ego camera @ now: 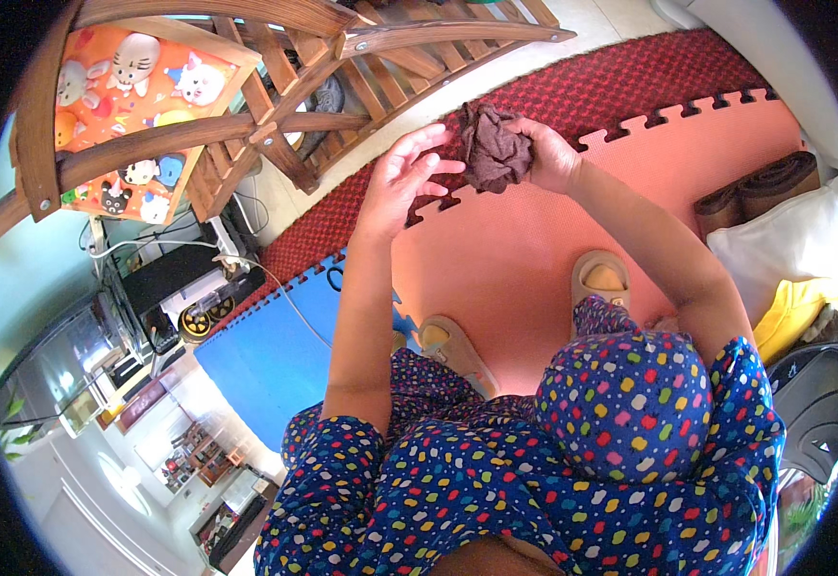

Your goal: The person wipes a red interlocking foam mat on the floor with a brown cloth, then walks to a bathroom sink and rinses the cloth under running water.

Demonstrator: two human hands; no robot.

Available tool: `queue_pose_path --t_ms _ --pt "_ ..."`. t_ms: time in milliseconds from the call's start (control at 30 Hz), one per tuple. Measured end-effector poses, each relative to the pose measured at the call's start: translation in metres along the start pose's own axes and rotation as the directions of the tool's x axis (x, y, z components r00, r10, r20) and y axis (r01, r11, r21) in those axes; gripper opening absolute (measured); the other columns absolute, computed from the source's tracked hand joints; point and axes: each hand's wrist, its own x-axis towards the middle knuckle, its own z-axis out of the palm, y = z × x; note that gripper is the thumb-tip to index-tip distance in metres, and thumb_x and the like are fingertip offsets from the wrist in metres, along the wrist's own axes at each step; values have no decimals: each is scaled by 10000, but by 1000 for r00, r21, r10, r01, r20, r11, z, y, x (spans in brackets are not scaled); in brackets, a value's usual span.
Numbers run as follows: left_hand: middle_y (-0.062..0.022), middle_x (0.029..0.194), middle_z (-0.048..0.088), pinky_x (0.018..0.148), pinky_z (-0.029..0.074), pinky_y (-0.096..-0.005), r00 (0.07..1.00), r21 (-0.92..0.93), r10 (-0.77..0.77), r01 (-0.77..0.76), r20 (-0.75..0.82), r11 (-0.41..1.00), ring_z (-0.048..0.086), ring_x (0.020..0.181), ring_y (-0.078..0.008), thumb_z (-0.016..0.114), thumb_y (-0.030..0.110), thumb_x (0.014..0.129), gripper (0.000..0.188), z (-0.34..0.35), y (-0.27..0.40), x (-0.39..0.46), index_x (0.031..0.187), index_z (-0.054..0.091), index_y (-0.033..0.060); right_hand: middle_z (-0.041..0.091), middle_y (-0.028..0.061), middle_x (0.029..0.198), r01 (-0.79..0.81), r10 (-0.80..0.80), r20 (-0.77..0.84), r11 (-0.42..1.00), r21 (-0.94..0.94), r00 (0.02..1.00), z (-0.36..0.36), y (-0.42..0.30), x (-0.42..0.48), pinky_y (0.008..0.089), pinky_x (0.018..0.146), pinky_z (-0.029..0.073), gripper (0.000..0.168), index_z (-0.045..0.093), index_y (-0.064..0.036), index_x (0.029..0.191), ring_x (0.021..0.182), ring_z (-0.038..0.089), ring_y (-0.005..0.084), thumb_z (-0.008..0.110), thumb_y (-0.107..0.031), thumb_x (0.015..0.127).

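A crumpled dark brown cloth (494, 150) is bunched in my right hand (550, 153), whose thumb and fingers close on its right side. Just left of the cloth, my left hand (413, 176) is raised with its fingers spread and holds nothing. Both hands are stretched out above the foam mats, at the height of the cloth. Some fingers of my right hand are hidden behind the cloth.
A wooden slatted rack (296, 108) stands upper left, by a cartoon-print panel (152, 93). Below lie a red patterned rug (649, 79), a salmon foam mat (476, 252) and a blue mat (267, 353). At right are a rolled brown cloth (757, 191), a white cushion (786, 241) and a yellow cloth (790, 317).
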Motion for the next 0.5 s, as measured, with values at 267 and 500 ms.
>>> queue_pose_path --t_ms 267,500 --pt "5 902 594 551 432 -195 966 179 -30 79 -258 981 599 712 -79 614 265 920 230 -21 -22 11 1047 573 77 632 117 1152 17 -25 -82 996 -93 996 -4 -1 -1 411 975 448 383 577 -45 1160 1057 602 267 490 -306 894" --pt "-161 1107 566 588 519 -266 951 402 201 -93 -235 911 622 688 -136 733 195 817 523 23 -26 26 1248 487 30 644 111 1126 19 -25 -60 995 -98 998 -22 1 6 398 947 460 367 591 -45 1135 1023 614 257 494 -294 883"
